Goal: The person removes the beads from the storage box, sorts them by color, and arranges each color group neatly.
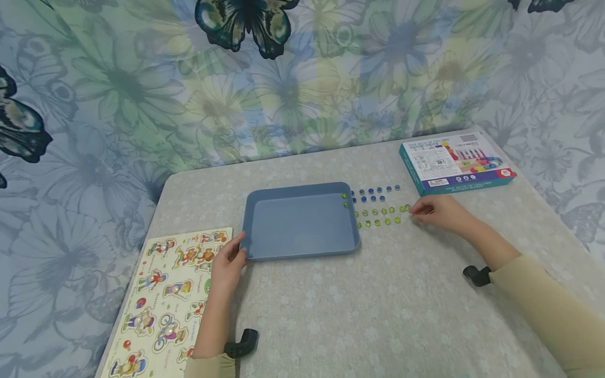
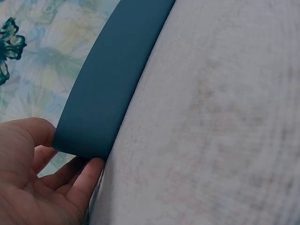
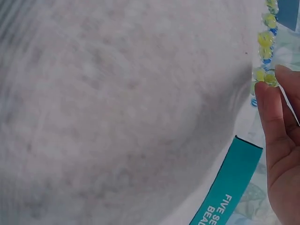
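A blue-grey rectangular tray (image 1: pixel 302 223) lies on the table. My left hand (image 1: pixel 228 265) grips its near left corner; in the left wrist view the thumb and fingers meet the tray's wall (image 2: pixel 101 89). To the tray's right, two rows of yellow-green glass marbles (image 1: pixel 384 211) lie nearer me, and two rows of blue marbles (image 1: pixel 379 189) lie behind them. Two yellow-green marbles sit inside the tray by its right wall. My right hand (image 1: pixel 441 212) pinches a yellow-green marble (image 3: pixel 270 78) at the right end of a row, between thumb and fingertips.
A teal and white boxed set (image 1: pixel 456 160) lies at the back right, just behind my right hand. On the left, a cream picture board (image 1: pixel 163 304) with printed figures lies partly under my left forearm. A patterned fabric (image 1: pixel 302 94) with flowers and butterflies stands behind the table.
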{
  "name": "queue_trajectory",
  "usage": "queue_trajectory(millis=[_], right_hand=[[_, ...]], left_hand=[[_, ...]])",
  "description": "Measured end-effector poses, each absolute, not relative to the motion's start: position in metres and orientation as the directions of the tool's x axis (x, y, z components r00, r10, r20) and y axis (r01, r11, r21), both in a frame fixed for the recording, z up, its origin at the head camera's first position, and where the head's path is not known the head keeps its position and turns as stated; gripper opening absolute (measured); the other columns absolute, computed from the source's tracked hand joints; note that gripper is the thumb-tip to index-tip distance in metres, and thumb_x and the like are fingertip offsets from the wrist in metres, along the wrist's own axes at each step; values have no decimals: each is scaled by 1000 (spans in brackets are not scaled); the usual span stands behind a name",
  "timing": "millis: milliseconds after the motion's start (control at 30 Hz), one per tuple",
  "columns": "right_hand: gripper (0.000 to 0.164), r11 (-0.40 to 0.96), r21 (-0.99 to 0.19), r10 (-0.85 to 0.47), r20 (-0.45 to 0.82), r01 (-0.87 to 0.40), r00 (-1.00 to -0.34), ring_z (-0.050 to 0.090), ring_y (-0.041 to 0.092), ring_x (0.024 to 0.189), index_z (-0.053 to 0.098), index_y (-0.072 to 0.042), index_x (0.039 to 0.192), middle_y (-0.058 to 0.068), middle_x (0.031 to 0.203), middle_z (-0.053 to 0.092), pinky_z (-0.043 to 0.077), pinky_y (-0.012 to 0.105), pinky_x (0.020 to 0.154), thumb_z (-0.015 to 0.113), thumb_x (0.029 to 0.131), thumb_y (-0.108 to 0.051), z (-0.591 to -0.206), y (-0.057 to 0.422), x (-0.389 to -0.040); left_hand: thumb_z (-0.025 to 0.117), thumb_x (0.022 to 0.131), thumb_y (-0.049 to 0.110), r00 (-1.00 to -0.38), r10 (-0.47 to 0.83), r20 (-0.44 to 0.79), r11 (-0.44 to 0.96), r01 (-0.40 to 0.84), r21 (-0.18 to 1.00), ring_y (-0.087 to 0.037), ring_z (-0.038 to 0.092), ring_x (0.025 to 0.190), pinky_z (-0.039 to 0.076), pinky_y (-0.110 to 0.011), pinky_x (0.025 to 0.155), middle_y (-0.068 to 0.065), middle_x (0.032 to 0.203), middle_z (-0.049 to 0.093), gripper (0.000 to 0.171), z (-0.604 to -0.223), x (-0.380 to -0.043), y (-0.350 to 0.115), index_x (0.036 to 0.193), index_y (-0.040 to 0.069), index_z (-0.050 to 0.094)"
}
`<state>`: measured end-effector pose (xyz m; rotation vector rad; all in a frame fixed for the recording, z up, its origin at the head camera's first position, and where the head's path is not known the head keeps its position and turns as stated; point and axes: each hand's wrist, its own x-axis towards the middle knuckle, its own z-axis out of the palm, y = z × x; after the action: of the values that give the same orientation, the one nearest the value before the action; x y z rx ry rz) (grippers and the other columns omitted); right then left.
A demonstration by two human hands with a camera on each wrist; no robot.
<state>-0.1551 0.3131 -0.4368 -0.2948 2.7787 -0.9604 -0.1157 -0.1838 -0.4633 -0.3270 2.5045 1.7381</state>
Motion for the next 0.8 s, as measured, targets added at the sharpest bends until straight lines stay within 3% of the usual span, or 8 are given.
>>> queue_trajectory(millis=[300, 800], right_hand=[[14, 778, -614, -270, -139, -131, -953, 56, 17, 79, 69, -6, 97, 4, 92, 67, 49, 31, 69, 69, 83, -9, -449, 304, -160], [15, 794, -586, -247, -70, -161, -966, 58, 21, 85, 68, -5, 99, 7, 92, 65, 51, 41, 76, 67, 84, -10, -447, 294, -158]], left_hand=[[50, 94, 11, -974, -139, -179, 343, -216, 914, -21, 48, 122, 51, -19, 82, -9, 140, 44, 41, -471, -116, -185, 135, 17, 51], [50, 94, 13, -969, -151, -195, 351, -237, 906, -18, 49, 122, 51, -25, 85, -3, 142, 43, 42, -469, -118, -186, 135, 22, 51]])
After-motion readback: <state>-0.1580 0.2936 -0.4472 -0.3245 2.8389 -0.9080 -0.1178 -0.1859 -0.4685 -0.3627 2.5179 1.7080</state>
